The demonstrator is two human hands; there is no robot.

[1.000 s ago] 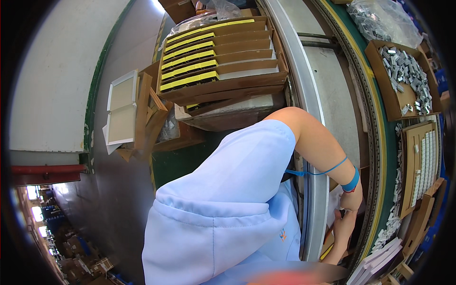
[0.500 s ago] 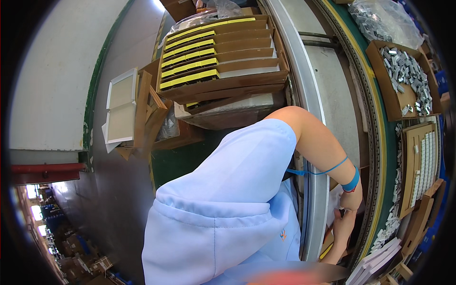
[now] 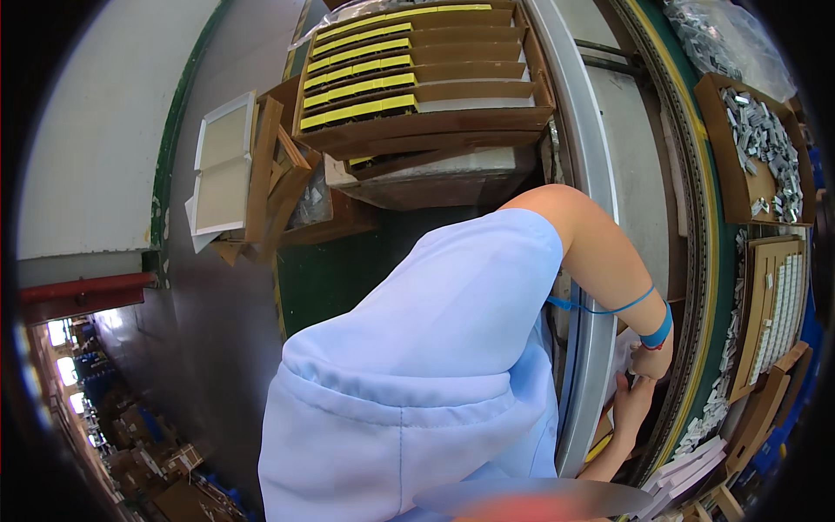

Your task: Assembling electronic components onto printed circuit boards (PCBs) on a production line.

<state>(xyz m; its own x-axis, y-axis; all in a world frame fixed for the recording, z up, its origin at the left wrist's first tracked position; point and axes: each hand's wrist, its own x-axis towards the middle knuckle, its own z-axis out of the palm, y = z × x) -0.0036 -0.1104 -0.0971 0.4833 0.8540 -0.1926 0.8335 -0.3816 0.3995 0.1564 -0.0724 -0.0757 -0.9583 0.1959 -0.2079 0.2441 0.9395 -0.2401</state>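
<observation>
My left hand [image 3: 651, 360], with a blue wrist strap [image 3: 658, 331] and cord at the wrist, reaches over the metal rail [image 3: 600, 261]. My right hand [image 3: 632, 407] comes up from below and meets it, the fingertips of both close together. The fingers of both hands are bent inward, closed around something too small and hidden to make out. A whitish translucent sheet or bag [image 3: 623, 350] lies just beside them, partly covered by my hands. Under my right forearm a brown and yellow thing [image 3: 600, 439] shows in part.
A divided carton [image 3: 426, 139] with rows of yellow-topped black pieces stands beside the rail. Across the line are a box of small metal parts [image 3: 731, 165], a cardboard tray of white pieces [image 3: 757, 339] and loose white parts [image 3: 718, 404]. Framed panels [image 3: 222, 165] lean at left.
The view has shifted slightly, so the carton and rail sit higher and farther right. My hands stay together at the same spot by the rail, with little change in their fingers.
</observation>
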